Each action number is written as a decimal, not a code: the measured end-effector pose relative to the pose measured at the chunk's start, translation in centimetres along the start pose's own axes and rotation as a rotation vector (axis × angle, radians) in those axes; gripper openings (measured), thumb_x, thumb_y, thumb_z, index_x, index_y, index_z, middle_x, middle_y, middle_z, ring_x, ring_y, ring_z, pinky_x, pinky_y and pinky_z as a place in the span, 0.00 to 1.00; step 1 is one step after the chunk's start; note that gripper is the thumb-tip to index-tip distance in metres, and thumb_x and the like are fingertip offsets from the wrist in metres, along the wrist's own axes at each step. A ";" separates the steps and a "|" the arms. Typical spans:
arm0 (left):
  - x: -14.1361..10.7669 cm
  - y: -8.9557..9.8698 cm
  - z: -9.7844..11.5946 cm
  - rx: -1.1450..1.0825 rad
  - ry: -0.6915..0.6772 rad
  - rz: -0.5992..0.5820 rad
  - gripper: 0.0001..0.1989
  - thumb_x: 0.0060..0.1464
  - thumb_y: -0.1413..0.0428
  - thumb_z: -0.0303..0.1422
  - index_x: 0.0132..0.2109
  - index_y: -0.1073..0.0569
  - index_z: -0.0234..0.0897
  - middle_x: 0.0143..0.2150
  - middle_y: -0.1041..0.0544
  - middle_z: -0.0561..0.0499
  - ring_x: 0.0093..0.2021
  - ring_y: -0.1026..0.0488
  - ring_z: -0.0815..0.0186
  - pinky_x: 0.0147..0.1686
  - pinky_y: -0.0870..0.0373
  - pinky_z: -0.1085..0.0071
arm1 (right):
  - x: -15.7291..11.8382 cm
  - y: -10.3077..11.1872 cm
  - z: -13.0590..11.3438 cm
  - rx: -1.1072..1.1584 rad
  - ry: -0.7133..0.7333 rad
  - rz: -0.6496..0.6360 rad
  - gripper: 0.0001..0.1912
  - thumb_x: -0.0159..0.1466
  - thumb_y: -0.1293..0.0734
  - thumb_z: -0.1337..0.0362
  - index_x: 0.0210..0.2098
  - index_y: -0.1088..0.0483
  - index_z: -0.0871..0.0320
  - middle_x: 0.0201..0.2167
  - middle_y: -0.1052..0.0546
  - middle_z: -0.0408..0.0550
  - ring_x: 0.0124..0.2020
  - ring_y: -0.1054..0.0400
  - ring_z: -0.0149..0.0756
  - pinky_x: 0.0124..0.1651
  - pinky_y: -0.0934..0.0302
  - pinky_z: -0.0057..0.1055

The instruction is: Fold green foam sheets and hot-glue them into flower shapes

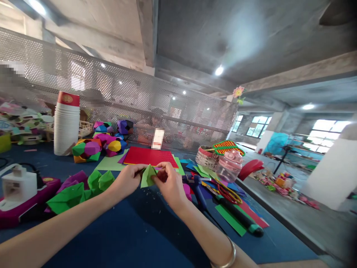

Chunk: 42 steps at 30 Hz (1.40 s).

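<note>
Above the middle of the blue tabletop (134, 238), a small folded piece of light green paper (148, 176) is held up between both hands. My left hand (130, 179) pinches its left edge, and my right hand (171, 184) grips its right side between thumb and fingers. The paper comes to a point at the top, with a crease down its front. Just beyond the hands lies a stack of red paper (152, 155) on sheets of other colours. A blue glue gun (198, 190) lies to the right of my right hand.
Green folded paper pieces (69, 197) and a power strip with a white plug (19, 186) lie left. Behind them stand multicoloured paper balls (87, 149) and stacked paper cups (66, 126). At right are a pink-lidded bottle (230, 165), a basket (206, 158) and a dark-handled tool (240, 216).
</note>
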State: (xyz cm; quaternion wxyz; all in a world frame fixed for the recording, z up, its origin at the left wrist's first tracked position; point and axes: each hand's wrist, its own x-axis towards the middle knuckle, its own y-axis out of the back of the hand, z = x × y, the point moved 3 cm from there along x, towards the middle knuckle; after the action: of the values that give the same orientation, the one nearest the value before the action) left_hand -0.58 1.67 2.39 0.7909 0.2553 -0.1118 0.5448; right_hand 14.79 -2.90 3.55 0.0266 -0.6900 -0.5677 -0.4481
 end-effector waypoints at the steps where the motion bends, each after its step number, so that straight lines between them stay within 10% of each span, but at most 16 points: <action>1: -0.1 -0.1 0.2 -0.007 -0.001 -0.030 0.17 0.50 0.49 0.32 0.46 0.22 0.38 0.40 0.19 0.50 0.42 0.24 0.58 0.44 0.29 0.67 | 0.0 0.0 0.1 -0.035 0.013 -0.002 0.14 0.56 0.33 0.68 0.42 0.35 0.53 0.27 0.27 0.40 0.29 0.31 0.34 0.34 0.38 0.29; 24: -0.4 0.0 1.3 -0.124 0.190 0.086 0.16 0.35 0.42 0.30 0.37 0.31 0.35 0.29 0.23 0.52 0.31 0.25 0.64 0.33 0.30 0.70 | -0.6 -0.7 -0.2 -0.022 -0.001 -0.134 0.11 0.65 0.38 0.57 0.40 0.27 0.55 0.27 0.23 0.44 0.28 0.29 0.35 0.30 0.38 0.27; 42: -1.2 -0.3 0.7 0.293 -0.066 0.077 0.06 0.46 0.49 0.26 0.35 0.32 0.38 0.29 0.26 0.55 0.30 0.29 0.67 0.30 0.36 0.73 | -0.6 -0.2 -0.3 -0.347 0.146 -0.157 0.05 0.65 0.38 0.67 0.33 0.32 0.55 0.24 0.27 0.42 0.24 0.35 0.32 0.28 0.50 0.25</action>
State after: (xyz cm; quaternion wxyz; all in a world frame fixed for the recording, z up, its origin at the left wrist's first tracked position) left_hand -0.67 0.28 2.39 0.7194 0.3814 -0.0667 0.5767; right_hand 14.49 -3.45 3.28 -0.0868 -0.6037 -0.5305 -0.5887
